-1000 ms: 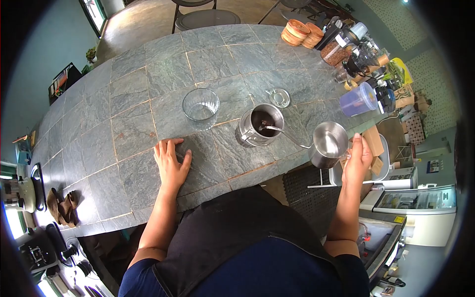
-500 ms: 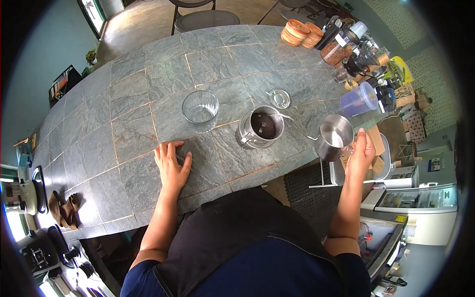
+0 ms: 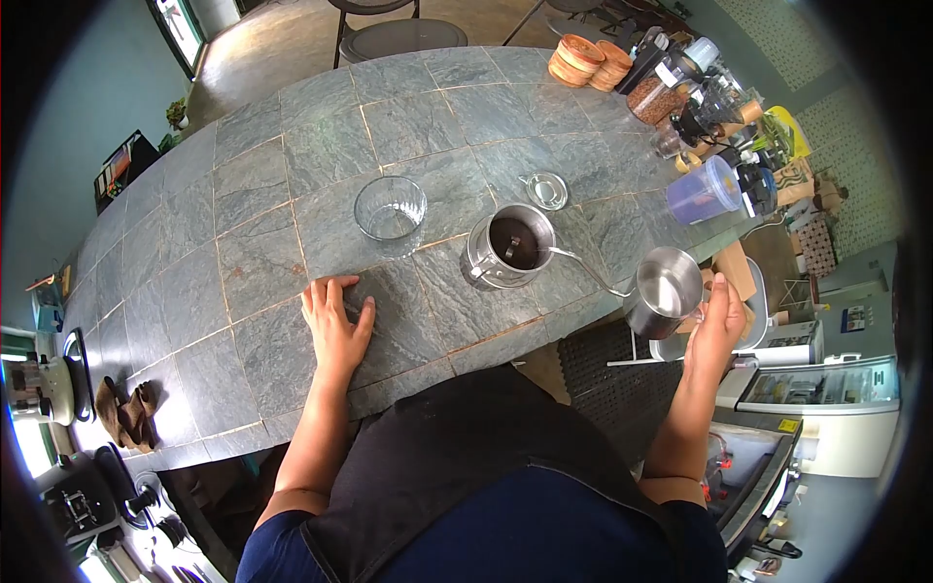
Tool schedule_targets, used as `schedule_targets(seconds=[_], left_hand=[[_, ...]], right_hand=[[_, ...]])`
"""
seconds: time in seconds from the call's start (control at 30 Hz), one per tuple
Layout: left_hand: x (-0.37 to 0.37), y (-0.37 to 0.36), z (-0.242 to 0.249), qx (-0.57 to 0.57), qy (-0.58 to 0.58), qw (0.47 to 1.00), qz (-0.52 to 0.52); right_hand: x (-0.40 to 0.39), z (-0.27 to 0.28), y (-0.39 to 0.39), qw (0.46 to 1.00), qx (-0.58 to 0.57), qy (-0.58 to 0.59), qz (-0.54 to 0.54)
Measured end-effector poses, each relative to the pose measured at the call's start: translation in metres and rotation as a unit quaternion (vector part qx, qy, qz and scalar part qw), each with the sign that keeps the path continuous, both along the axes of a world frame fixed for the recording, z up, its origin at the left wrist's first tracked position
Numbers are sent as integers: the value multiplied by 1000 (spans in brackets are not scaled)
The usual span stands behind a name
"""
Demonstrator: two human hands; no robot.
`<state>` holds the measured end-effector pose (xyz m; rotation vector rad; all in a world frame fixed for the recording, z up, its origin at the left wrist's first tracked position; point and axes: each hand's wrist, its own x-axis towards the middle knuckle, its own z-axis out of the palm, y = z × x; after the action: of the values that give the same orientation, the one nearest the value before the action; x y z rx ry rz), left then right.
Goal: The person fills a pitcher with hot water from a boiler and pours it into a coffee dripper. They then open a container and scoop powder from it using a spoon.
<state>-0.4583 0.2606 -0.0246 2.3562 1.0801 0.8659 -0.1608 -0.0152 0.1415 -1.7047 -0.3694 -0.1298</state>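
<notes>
My right hand [image 3: 717,316] is closed on the handle of a metal cup [image 3: 667,290], held up past the table's right front edge. My left hand [image 3: 337,325] rests on the grey stone table [image 3: 262,321] with its fingers apart, holding nothing. Between the hands stands a metal gooseneck kettle [image 3: 508,249], uncovered, with dark content inside and its long spout toward the cup. A ribbed clear glass [image 3: 390,209] stands to the kettle's left. Behind the kettle lies a small round lid [image 3: 546,190].
Along the right side stand a purple container [image 3: 703,191], a jar of beans [image 3: 653,100] and wooden coasters [image 3: 577,62]. A brown cloth [image 3: 126,412] lies at the left. A chair [image 3: 405,40] is beyond the far edge.
My right hand has moved slightly right and toward me with the metal cup, away from the kettle. My left hand has stayed in place.
</notes>
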Motion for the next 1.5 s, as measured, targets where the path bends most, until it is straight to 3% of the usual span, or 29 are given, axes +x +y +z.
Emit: schedule_targets(seconds=[0.43, 0.53, 0.7, 0.8, 1.5], left_hand=[[0, -1, 1, -1, -2, 1000, 1], [-1, -1, 1, 1, -6, 1000, -3], [-1, 0, -1, 2, -5, 1000, -2], [-1, 0, -1, 2, -3, 1000, -2], [-2, 1, -3, 4, 2, 1000, -10]], right_hand=[[-8, -1, 26, 1000, 2, 13, 2], [1, -4, 22, 997, 19, 12, 68], [27, -20, 15, 997, 33, -11, 65], [5, 4, 29, 999, 29, 16, 32], [-15, 5, -6, 999, -6, -38, 8]])
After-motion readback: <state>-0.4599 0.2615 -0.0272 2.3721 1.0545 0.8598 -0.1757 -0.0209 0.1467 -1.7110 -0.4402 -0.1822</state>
